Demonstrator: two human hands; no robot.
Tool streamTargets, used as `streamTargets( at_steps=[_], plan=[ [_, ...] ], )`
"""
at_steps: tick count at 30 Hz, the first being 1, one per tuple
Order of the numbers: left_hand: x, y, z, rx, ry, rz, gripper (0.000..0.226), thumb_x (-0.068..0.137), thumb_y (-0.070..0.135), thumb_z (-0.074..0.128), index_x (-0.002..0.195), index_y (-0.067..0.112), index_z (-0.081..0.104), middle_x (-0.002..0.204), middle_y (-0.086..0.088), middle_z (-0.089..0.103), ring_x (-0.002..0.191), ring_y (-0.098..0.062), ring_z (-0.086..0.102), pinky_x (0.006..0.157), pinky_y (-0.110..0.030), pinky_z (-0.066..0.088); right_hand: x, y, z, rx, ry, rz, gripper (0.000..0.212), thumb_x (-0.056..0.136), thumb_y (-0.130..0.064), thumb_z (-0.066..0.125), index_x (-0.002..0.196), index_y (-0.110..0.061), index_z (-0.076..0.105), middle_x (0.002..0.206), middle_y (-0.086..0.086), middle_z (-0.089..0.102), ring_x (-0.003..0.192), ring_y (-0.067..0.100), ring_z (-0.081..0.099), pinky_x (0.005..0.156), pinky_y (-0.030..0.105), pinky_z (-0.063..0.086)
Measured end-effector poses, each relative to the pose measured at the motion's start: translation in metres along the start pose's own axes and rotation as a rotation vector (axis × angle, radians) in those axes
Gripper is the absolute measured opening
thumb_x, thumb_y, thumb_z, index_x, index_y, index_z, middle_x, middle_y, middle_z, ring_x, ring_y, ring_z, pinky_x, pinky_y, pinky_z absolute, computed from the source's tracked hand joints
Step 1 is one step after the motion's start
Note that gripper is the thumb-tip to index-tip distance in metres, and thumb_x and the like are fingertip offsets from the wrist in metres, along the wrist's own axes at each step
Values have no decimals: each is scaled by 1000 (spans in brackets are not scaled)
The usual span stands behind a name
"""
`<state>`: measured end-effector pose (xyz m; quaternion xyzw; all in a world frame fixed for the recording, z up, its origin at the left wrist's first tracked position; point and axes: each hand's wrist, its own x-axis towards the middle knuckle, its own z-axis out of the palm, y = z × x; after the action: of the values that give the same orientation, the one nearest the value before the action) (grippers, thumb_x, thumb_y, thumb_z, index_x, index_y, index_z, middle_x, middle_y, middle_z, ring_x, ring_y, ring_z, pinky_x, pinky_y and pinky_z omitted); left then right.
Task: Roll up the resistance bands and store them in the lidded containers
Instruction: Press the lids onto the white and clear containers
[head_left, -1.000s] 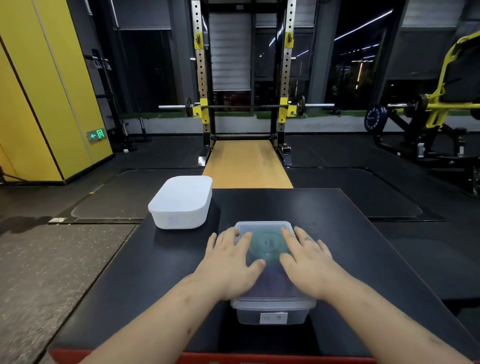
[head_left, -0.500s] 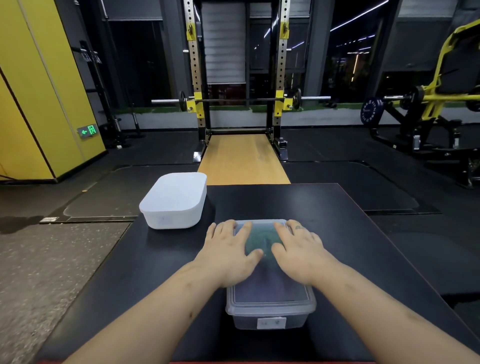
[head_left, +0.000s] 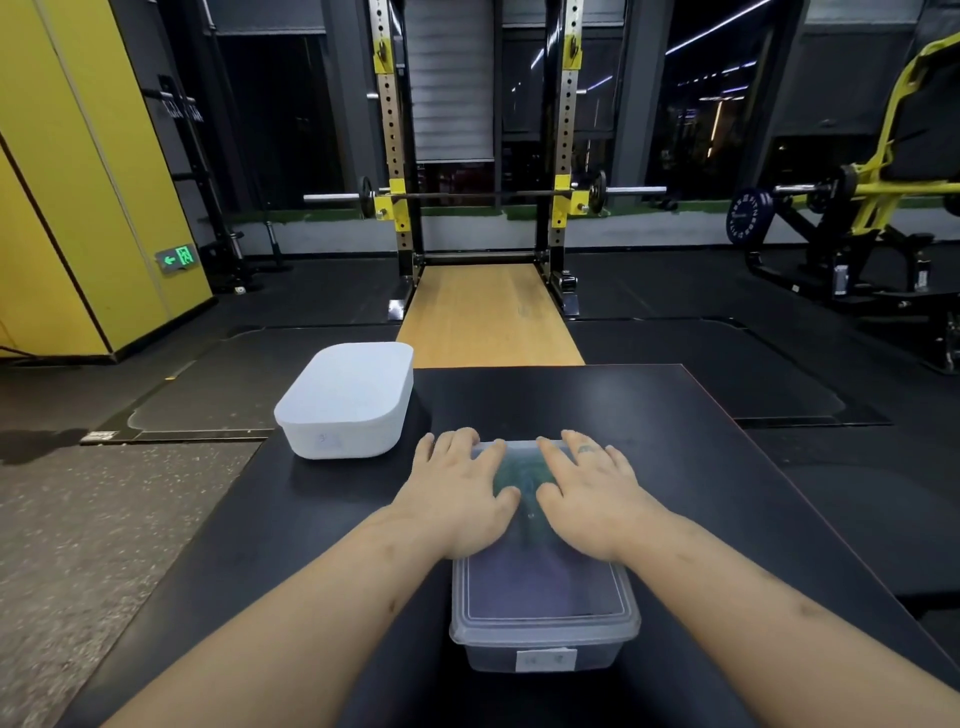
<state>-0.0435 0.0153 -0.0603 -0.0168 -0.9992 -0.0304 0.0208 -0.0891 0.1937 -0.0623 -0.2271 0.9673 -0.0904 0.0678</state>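
Note:
A clear plastic container (head_left: 545, 631) with its lid on stands on the black table (head_left: 701, 467), near the front edge. Through the lid I see a rolled green band (head_left: 522, 475) at the far end and a purple band (head_left: 530, 582) nearer me. My left hand (head_left: 460, 496) and my right hand (head_left: 592, 493) lie flat side by side on the far half of the lid, fingers straight, pressing down. A white lidded container (head_left: 345, 400) stands at the table's far left corner, apart from both hands.
Beyond the table stands a squat rack with a loaded barbell (head_left: 483, 195) over a wooden platform (head_left: 488, 317). A yellow wall (head_left: 62, 182) rises at the left and a yellow weight machine (head_left: 857, 208) at the right. Black rubber floor surrounds the table.
Both hands have slid along the lid toward its far end and stay flat on it. The view has tilted slightly. The containers have not moved.

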Motion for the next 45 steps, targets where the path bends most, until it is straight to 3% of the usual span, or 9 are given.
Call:
streamTargets(
  at_steps=[6, 19, 25, 31, 39, 45],
  plan=[
    [4, -3, 7, -105, -75, 60, 65, 106, 46, 24, 163, 21, 6, 171, 0, 1, 156, -13, -7, 127, -41, -4, 6, 0, 5, -31, -14, -58, 66, 105, -36, 22, 166, -25, 1, 174, 1, -7, 159, 13, -15, 129, 45, -6],
    [10, 8, 10, -164, -76, 99, 62, 105, 24, 26, 163, 17, 7, 171, 1, -1, 156, -10, -8, 127, -38, -6, 9, -12, 4, -34, 3, -103, 66, 105, -31, 23, 166, -17, 5, 175, -2, -2, 159, 9, -8, 130, 39, -5],
    [0, 7, -2, -221, -127, 36, 61, 108, 37, 22, 163, 25, 2, 171, 0, -10, 155, -11, -15, 126, -42, -7, 0, -6, -2, 110, 24, -74, 64, 105, -31, 26, 166, -23, 9, 175, 2, 0, 160, 12, -7, 130, 39, -3],
    [-36, 10, 13, -225, -145, -15, 65, 106, 52, 20, 163, 29, -3, 168, -2, -21, 151, -11, -29, 125, -43, -11, -24, 0, 12, 101, 27, -36, 66, 104, -34, 24, 166, -25, 4, 174, 2, -7, 158, 11, -16, 130, 43, -4],
    [-40, 14, 5, -209, -123, -29, 64, 106, 52, 21, 163, 30, 0, 170, -6, -15, 153, -14, -24, 126, -44, -10, -31, -2, 7, 135, 32, -12, 65, 104, -34, 23, 166, -29, 5, 174, 0, -8, 159, 11, -13, 130, 43, -4],
    [-75, 26, 10, -222, -121, 7, 64, 106, 53, 19, 162, 34, -3, 168, -2, -22, 152, -12, -26, 125, -45, -11, -67, -9, 17, 135, 19, -9, 66, 103, -35, 26, 166, -36, 4, 174, 0, -12, 158, 12, -16, 129, 43, -6]
  ],
)
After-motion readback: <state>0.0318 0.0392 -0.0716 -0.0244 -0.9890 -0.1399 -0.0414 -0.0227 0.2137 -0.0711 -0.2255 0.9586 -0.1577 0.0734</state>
